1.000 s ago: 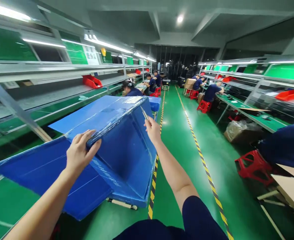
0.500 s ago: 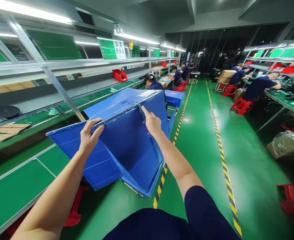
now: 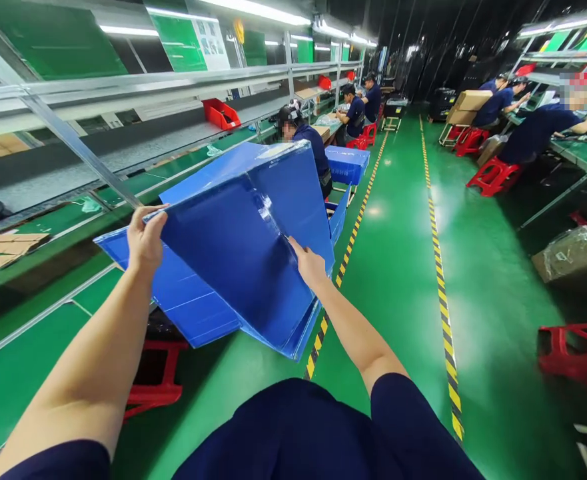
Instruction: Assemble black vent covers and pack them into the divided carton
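A large blue corrugated box stands tilted in front of me, its wide side toward me and blue panels sticking out at the left. My left hand is closed on its upper left corner, the thumb on the near face. My right hand lies against the near face, fingers bent together at a vertical seam. Clear shiny tape runs along that seam above the fingertips. Whatever small thing may be between the right fingers is too hidden to make out. A pale label lies on the box top.
At the left runs a green workbench with metal shelving and a red bin. Co-workers in dark shirts sit ahead and at the right. Red stools stand low down. Yellow-black floor tape edges the aisle.
My right hand has slid down the seam from the top edge to mid-face. My left hand has shifted left with the box corner, and the near face has swung more into view.
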Demonstrator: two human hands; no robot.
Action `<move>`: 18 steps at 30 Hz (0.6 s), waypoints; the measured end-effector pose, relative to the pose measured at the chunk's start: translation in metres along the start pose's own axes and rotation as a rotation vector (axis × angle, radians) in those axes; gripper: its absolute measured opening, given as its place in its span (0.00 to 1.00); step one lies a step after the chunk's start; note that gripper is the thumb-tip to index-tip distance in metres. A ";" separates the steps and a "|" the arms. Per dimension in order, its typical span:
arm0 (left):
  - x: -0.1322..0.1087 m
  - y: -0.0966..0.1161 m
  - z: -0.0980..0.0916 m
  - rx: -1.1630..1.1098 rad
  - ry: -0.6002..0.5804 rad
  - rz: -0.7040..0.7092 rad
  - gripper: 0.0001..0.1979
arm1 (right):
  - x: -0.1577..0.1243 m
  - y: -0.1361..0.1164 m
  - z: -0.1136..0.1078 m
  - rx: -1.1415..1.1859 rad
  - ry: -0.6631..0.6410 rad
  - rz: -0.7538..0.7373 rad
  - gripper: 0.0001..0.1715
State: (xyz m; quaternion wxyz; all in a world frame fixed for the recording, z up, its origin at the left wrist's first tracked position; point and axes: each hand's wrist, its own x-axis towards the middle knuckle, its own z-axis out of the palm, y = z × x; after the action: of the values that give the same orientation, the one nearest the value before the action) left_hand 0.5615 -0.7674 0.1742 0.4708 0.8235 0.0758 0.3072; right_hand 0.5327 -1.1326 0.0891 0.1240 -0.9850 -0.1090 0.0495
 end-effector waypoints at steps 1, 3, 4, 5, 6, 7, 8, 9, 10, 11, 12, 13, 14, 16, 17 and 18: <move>0.006 -0.002 0.000 -0.012 0.045 -0.038 0.15 | -0.011 0.011 0.016 -0.001 -0.052 0.012 0.39; 0.018 -0.009 -0.001 -0.004 0.139 -0.091 0.09 | -0.036 0.031 0.048 -0.008 -0.166 0.042 0.40; 0.023 -0.012 -0.001 0.031 0.173 -0.099 0.07 | -0.048 0.041 0.063 -0.012 -0.225 0.061 0.41; 0.027 -0.016 -0.002 0.063 0.203 -0.105 0.06 | -0.060 0.050 0.077 -0.014 -0.284 0.084 0.41; 0.031 -0.018 -0.001 0.087 0.228 -0.108 0.05 | -0.072 0.059 0.090 -0.015 -0.339 0.111 0.42; 0.033 -0.020 -0.001 0.100 0.252 -0.118 0.05 | -0.082 0.067 0.101 -0.013 -0.387 0.139 0.42; 0.035 -0.021 0.000 0.103 0.273 -0.128 0.06 | -0.091 0.074 0.111 -0.009 -0.425 0.164 0.43; 0.035 -0.020 0.001 0.102 0.289 -0.137 0.06 | -0.098 0.079 0.119 -0.003 -0.450 0.185 0.43; 0.034 -0.017 0.001 0.101 0.298 -0.149 0.06 | -0.103 0.082 0.124 0.002 -0.457 0.203 0.43; 0.032 -0.014 0.002 0.102 0.310 -0.166 0.05 | -0.106 0.083 0.127 0.008 -0.445 0.217 0.43; 0.029 -0.011 0.001 0.102 0.323 -0.186 0.05 | -0.106 0.081 0.128 0.015 -0.415 0.225 0.42; 0.027 -0.008 0.000 0.099 0.333 -0.206 0.05 | -0.103 0.078 0.126 0.024 -0.371 0.226 0.41; 0.025 -0.006 -0.002 0.096 0.340 -0.223 0.05 | -0.097 0.072 0.123 0.038 -0.319 0.215 0.40; 0.022 -0.008 -0.009 0.091 0.346 -0.233 0.05 | -0.080 0.056 0.110 0.085 -0.214 0.153 0.38; 0.021 -0.012 -0.015 0.090 0.340 -0.229 0.05 | -0.069 0.047 0.103 0.110 -0.169 0.108 0.38; 0.021 -0.017 -0.022 0.106 0.309 -0.220 0.04 | -0.058 0.038 0.096 0.131 -0.133 0.064 0.37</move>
State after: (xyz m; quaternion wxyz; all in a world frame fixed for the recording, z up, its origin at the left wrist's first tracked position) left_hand 0.5684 -0.7333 0.1771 0.4402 0.7770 0.2528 0.3722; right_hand 0.4719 -1.1592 -0.0090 0.1790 -0.9723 -0.0821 0.1257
